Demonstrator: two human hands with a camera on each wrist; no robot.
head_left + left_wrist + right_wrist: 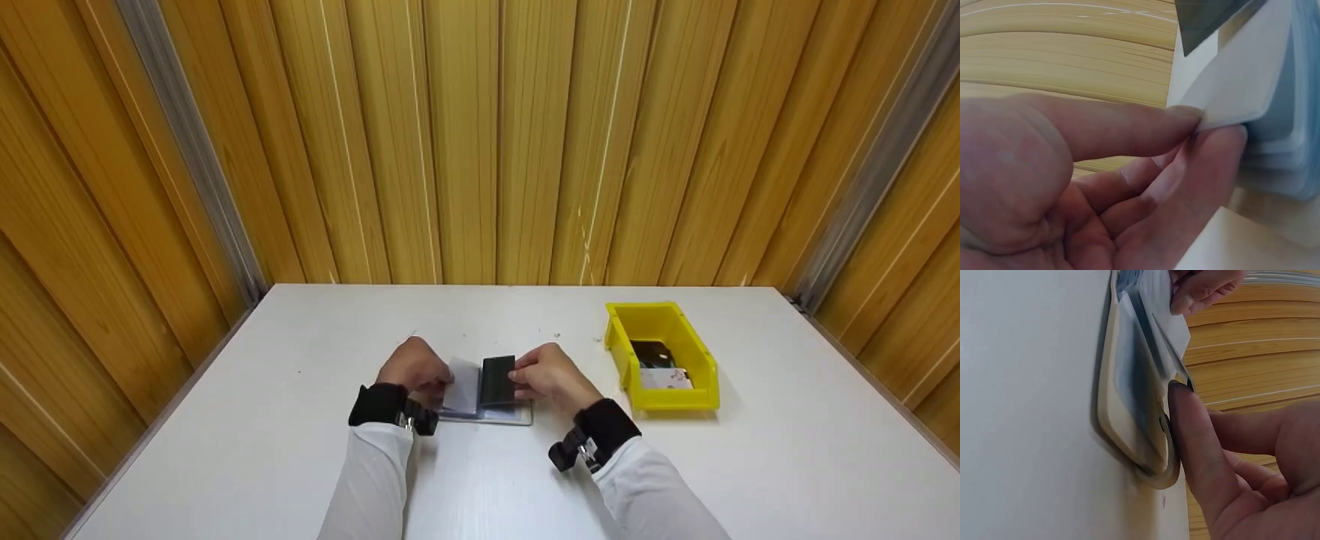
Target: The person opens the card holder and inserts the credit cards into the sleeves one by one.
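While our left hand (416, 367) pinches the pale leaf (463, 391) at the left of the card holder (524, 414), our right hand (553, 375) grips the dark card (496, 382) by its right edge, over the holder's right part. We should hold the leaf steady, align the card square with the holder, and avoid bending either.

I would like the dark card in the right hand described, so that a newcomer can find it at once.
On the white table, left of the yellow bin, lies a booklet. Over it, the right hand pinches the dark card by one edge. Its nearly black face sets it apart from the whitish sheet beside it, which the left hand pinches.
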